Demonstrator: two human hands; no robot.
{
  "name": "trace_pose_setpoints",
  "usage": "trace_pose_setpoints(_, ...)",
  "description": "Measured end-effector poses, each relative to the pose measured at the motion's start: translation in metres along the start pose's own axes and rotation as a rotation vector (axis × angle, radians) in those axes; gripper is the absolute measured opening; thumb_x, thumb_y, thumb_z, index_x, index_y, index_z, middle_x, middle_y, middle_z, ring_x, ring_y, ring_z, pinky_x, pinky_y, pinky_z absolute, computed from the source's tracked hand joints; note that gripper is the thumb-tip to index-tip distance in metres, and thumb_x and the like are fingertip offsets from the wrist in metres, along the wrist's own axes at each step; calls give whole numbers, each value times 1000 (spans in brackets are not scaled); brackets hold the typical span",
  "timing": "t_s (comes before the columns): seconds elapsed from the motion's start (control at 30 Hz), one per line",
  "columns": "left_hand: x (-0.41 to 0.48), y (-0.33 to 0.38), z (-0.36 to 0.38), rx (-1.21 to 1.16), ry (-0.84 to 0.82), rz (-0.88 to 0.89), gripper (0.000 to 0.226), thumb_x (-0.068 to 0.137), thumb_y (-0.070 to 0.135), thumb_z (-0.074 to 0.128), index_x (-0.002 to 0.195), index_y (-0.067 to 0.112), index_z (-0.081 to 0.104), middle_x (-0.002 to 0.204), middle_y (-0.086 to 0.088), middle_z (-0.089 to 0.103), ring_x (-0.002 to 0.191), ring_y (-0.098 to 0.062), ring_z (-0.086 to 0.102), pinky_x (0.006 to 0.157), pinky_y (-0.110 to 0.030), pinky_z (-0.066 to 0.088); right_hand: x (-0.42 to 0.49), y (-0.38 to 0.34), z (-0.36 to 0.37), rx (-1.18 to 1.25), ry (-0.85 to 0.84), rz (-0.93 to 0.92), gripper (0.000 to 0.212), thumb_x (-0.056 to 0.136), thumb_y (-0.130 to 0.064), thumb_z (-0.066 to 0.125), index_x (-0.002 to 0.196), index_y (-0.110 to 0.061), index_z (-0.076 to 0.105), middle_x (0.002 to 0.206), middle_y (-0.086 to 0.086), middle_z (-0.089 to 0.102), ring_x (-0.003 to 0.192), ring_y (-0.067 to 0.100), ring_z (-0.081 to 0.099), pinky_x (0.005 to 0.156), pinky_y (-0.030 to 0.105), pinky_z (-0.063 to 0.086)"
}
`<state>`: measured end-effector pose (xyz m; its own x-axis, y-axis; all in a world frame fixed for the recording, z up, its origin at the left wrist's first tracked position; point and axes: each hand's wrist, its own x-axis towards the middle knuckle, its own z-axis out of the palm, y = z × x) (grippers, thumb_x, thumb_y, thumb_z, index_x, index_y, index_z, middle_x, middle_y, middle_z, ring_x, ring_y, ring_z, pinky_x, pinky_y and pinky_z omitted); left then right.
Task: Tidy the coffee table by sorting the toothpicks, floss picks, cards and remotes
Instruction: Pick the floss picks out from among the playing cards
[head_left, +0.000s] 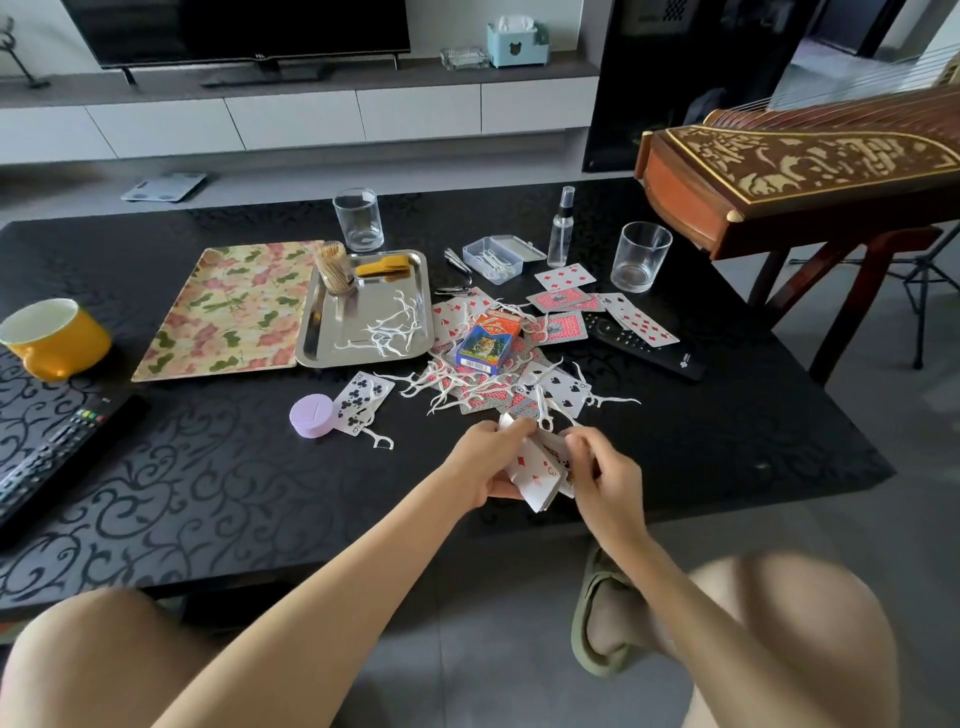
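My left hand (485, 460) and my right hand (602, 475) both grip a small stack of playing cards (537, 470) near the table's front edge. Beyond them, loose cards (566, 275) and white floss picks (457, 387) lie mixed around a card box (488, 338). A steel tray (317, 332) holds several floss picks (392, 327), a jar of toothpicks (335, 267) and a yellow clip. One black remote (649, 348) lies partly under cards at the right; another remote (52, 457) sits at the left edge. A clear plastic box (493, 257) stands open.
A floral tray (228, 312) lies left of the steel tray. Two glasses (358, 218) (641, 254), a spray bottle (561, 228), a yellow mug (57, 338) and a purple round case (310, 415) stand on the black table (208, 493). A wooden zither (800, 176) overhangs the right corner.
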<state>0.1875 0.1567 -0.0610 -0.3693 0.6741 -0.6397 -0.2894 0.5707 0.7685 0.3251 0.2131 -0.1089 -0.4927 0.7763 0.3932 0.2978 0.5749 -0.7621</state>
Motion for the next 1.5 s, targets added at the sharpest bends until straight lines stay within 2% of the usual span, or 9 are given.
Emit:
trace_pose_setpoints(0.23, -1, 5, -10, 53, -15, 8, 38, 89, 41, 57, 109, 9, 54, 85, -9, 65, 76, -22, 68, 68, -38, 60, 0, 0, 4, -153, -282, -79, 26, 90, -15, 53, 116, -12, 58, 98, -4, 67, 89, 11, 62, 74, 27, 51)
trace_pose_setpoints(0.43, -6, 4, -26, -91, -41, 9, 31, 91, 41, 56, 103, 12, 56, 85, -9, 63, 76, -24, 66, 75, -42, 58, 12, -19, 2, -95, -135, 6, 17, 95, -19, 51, 102, -9, 62, 81, 3, 66, 71, 17, 60, 61, 32, 48)
trace_pose_setpoints(0.67, -13, 0, -37, -274, -61, 125, 38, 90, 45, 54, 101, 9, 53, 86, -13, 64, 72, -25, 67, 71, -39, 58, 15, -65, 7, -88, -409, 33, 29, 102, -28, 31, 75, -23, 41, 65, -10, 45, 60, 4, 45, 57, 23, 32)
trace_pose_setpoints(0.77, -14, -4, -42, -269, 6, 182, 60, 86, 50, 58, 124, 6, 45, 108, -16, 64, 79, -23, 69, 67, -35, 58, 14, -69, 12, -118, -474, -44, 23, 99, -35, 37, 82, -22, 43, 67, -12, 43, 58, 4, 44, 54, 21, 30)
trace_pose_setpoints(0.83, -15, -5, -44, -287, 23, 222, 75, 82, 53, 60, 136, 6, 36, 119, -17, 61, 87, -23, 70, 73, -37, 58, 16, -65, 17, -146, -417, -83, 15, 98, -28, 44, 92, -14, 47, 72, -12, 47, 62, 9, 47, 56, 23, 31)
trace_pose_setpoints(0.97, -18, -11, -49, -269, 62, 306, 57, 83, 54, 58, 113, 6, 52, 105, -12, 67, 93, -18, 68, 83, -32, 56, 18, -48, 23, -191, -293, -99, 20, 95, -20, 52, 110, -8, 58, 93, -2, 64, 85, 15, 61, 68, 20, 38)
trace_pose_setpoints(1.13, -2, -29, -53, 351, 456, 419, 39, 91, 49, 48, 72, 16, 55, 85, -3, 56, 65, -11, 48, 60, -25, 38, 7, -28, 36, -304, -301, -115, 17, 90, -20, 59, 105, -11, 58, 94, 0, 61, 87, 18, 53, 68, 23, 39)
trace_pose_setpoints(1.33, -5, -41, -42, 90, 455, 478, 30, 99, 30, 40, 94, 11, 62, 93, 7, 66, 80, -5, 57, 68, -13, 40, 1, -31, 55, -258, -259, -123, 15, 89, -7, 57, 103, -4, 53, 91, 7, 59, 79, 22, 51, 64, 28, 41)
trace_pose_setpoints(1.5, -5, -26, -47, 120, 376, 458, 36, 99, 37, 37, 96, 13, 63, 95, 1, 66, 89, -15, 59, 79, -25, 43, 13, -27, 45, -244, -300, -157, 2, 91, -6, 52, 93, -4, 52, 84, 5, 56, 73, 21, 53, 62, 30, 42)
